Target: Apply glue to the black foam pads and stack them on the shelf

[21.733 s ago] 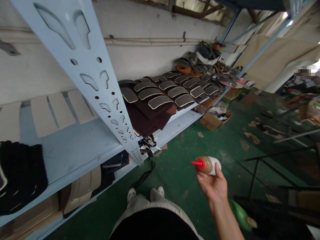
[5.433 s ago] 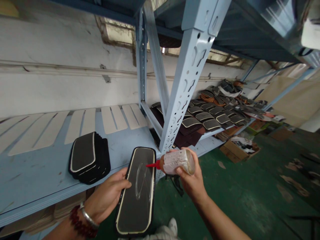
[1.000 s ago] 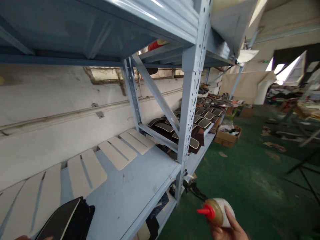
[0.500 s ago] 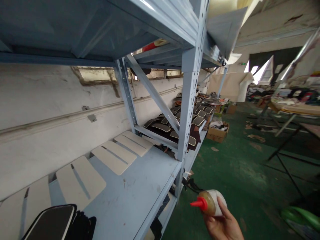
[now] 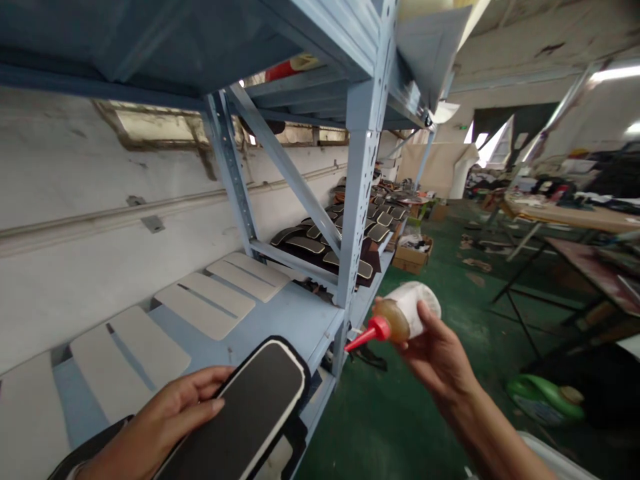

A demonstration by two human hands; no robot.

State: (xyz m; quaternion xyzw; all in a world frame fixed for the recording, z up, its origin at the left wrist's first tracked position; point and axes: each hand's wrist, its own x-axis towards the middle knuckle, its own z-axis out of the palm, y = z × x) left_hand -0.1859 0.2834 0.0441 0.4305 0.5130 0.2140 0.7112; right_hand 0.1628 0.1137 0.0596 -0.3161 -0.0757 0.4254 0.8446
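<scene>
Can count one left hand (image 5: pixel 175 408), one right hand (image 5: pixel 434 347), one squeeze bottle (image 5: pixel 406 310) with one red nozzle (image 5: pixel 369 333), one pale-edged black panel (image 5: pixel 255 407) in grasp, at least seven pale flat strips (image 5: pixel 193 311), at least eight overlapping panels (image 5: pixel 306 245) farther off, one green jug (image 5: pixel 543 400), one open cardboard box (image 5: pixel 409 259)

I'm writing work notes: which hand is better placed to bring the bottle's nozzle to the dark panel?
Probably the right hand: it holds the bottle, red nozzle angled down toward the dark panel, which the left hand holds.
</scene>
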